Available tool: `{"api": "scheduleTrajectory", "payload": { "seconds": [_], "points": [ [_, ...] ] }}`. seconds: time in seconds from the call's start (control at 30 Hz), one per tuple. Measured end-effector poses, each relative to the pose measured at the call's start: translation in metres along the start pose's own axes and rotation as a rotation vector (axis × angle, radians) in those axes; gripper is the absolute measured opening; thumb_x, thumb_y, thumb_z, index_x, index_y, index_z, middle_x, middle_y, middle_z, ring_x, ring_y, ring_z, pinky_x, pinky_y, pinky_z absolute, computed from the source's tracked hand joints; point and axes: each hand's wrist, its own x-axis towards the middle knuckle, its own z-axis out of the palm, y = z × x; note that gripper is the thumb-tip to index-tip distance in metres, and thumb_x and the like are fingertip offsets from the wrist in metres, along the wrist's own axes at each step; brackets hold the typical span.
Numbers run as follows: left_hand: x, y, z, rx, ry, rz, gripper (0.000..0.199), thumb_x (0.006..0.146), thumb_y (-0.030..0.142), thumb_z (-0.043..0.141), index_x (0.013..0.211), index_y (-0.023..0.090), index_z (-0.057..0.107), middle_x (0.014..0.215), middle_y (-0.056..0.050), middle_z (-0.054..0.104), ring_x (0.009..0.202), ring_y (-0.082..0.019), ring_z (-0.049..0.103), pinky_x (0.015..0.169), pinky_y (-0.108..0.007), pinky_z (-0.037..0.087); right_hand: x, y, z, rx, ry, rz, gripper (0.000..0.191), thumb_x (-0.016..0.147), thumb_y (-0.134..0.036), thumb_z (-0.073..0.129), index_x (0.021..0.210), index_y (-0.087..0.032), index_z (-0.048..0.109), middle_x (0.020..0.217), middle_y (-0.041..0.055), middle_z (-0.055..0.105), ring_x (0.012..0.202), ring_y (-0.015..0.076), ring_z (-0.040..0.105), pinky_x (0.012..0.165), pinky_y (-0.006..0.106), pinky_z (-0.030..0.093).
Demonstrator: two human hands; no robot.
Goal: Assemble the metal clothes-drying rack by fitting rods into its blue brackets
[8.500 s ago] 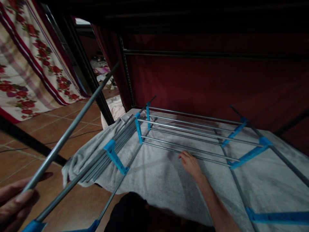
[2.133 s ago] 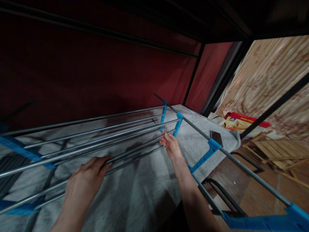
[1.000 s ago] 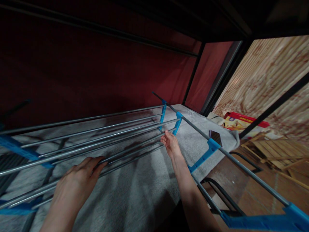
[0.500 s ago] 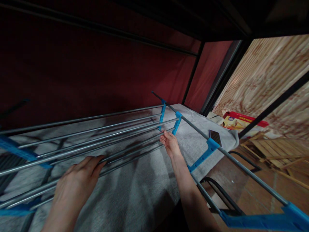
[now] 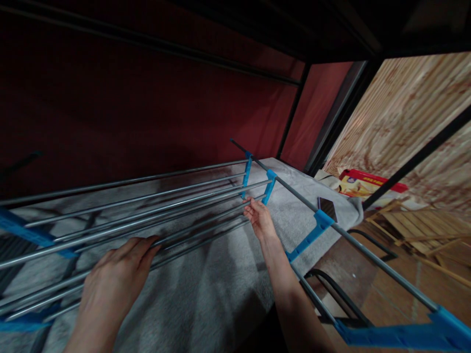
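Note:
A rack of grey metal tubes (image 5: 172, 200) with blue plastic brackets (image 5: 270, 187) lies across a grey blanket (image 5: 206, 294). My left hand (image 5: 121, 274) is wrapped over a lower tube near the rack's middle; its fingertips are hidden behind the tube. Farther right, the fingers of my right hand (image 5: 258, 215) are closed around the end of a tube just below the upper blue bracket. Another blue bracket (image 5: 311, 238) joins the long side tube (image 5: 382, 267) to the right of my right hand.
A black metal frame (image 5: 294, 110) surrounds the blanket, with dark red cloth (image 5: 147, 113) behind. A phone (image 5: 327, 208) lies at the blanket's right end. Beyond are a red and yellow box (image 5: 362, 186), a wooden slatted item (image 5: 423, 225) and a patterned curtain (image 5: 423, 117).

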Motion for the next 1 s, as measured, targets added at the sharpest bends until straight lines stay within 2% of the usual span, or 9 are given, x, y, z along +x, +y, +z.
{"api": "scheduleTrajectory", "payload": {
  "seconds": [0.67, 0.9, 1.0],
  "points": [
    [0.001, -0.003, 0.005, -0.017, 0.018, 0.011, 0.042, 0.098, 0.041, 0.032, 0.117, 0.026, 0.067, 0.112, -0.004, 0.069, 0.091, -0.026, 0.063, 0.081, -0.036, 0.047, -0.002, 0.001, 0.002, -0.013, -0.009, 0.033, 0.024, 0.072, -0.033, 0.082, 0.083, -0.020, 0.066, 0.069, -0.0022, 0.067, 0.061, 0.0095, 0.064, 0.055, 0.018, 0.056],
    [-0.002, -0.011, 0.005, -0.060, -0.007, -0.010, 0.039, 0.096, 0.037, 0.038, 0.116, 0.024, 0.069, 0.103, -0.006, 0.071, 0.091, -0.026, 0.065, 0.084, -0.038, 0.047, -0.004, 0.001, -0.003, -0.058, -0.010, 0.021, 0.006, 0.081, -0.023, 0.072, 0.081, -0.020, 0.067, 0.079, -0.0029, 0.072, 0.064, 0.0088, 0.065, 0.060, 0.018, 0.056],
    [-0.005, -0.011, 0.000, -0.052, 0.009, -0.031, 0.034, 0.095, 0.034, 0.044, 0.114, 0.023, 0.070, 0.102, -0.008, 0.071, 0.091, -0.024, 0.065, 0.085, -0.037, 0.047, -0.003, 0.002, -0.007, -0.035, -0.024, 0.048, 0.010, 0.077, -0.023, 0.076, 0.078, -0.021, 0.066, 0.081, -0.0053, 0.072, 0.064, 0.0064, 0.065, 0.061, 0.016, 0.055]
  ]
}}
